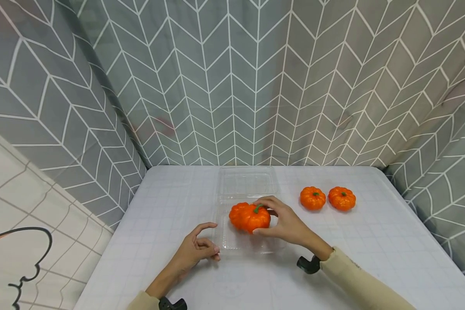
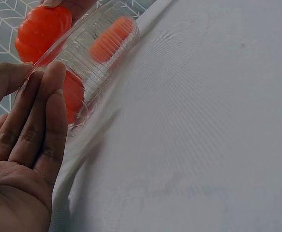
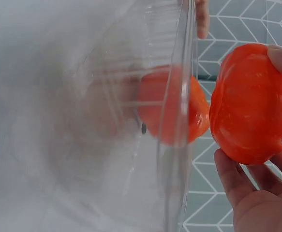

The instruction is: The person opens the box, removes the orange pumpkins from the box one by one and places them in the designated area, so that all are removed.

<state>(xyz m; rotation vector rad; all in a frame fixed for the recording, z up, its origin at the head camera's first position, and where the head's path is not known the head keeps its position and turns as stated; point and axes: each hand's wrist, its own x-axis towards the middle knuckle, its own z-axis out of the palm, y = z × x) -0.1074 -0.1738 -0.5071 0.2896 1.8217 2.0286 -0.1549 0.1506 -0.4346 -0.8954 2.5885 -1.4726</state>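
Observation:
A clear plastic box [image 1: 232, 246] lies with its lid [image 1: 248, 181] folded back behind it. My right hand [image 1: 284, 224] grips an orange pumpkin with a green stem [image 1: 257, 220] above the box; the right wrist view shows this pumpkin [image 3: 252, 104] between thumb and fingers. Another orange pumpkin [image 1: 237, 214] sits in the box, partly hidden behind the held one, and shows through the wall in the right wrist view [image 3: 167, 106]. My left hand [image 1: 195, 249] pinches the box's near left rim between thumb and fingers, as the left wrist view of the hand [image 2: 29, 130] shows.
Two more orange pumpkins [image 1: 312, 198] [image 1: 342, 198] stand side by side on the white table [image 1: 356, 249], right of the box. A grey curtain with white lines [image 1: 240, 86] hangs behind the table's back edge.

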